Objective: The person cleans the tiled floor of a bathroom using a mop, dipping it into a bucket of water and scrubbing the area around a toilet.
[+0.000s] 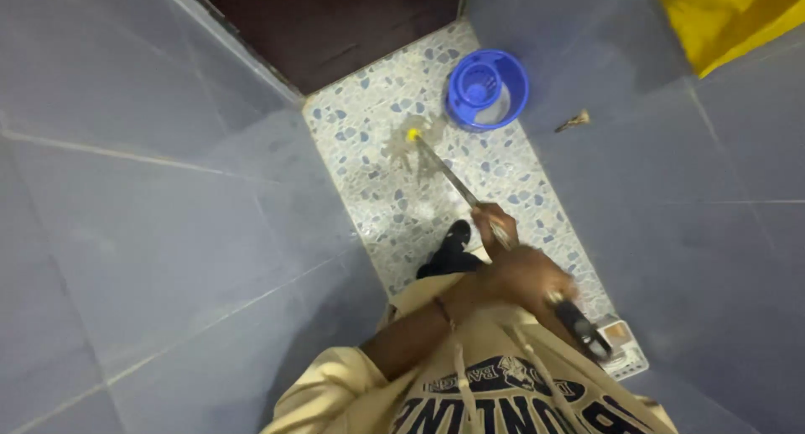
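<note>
Metal mop handle (457, 182) runs from both hands down to the wet mop head (412, 149) on the pebble-patterned floor (369, 140). The left hand (524, 275) clamps the upper shaft, the right hand (493, 224) just ahead grips lower. Beyond the mop head stands a round blue bucket (486, 90); a yellow sheet (729, 19) lies far right of it.

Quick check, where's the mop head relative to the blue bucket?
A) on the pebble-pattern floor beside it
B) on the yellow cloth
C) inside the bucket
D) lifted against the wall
A: the mop head lies spread on the pebble-pattern floor, just beside the blue bucket, not in it.
</note>
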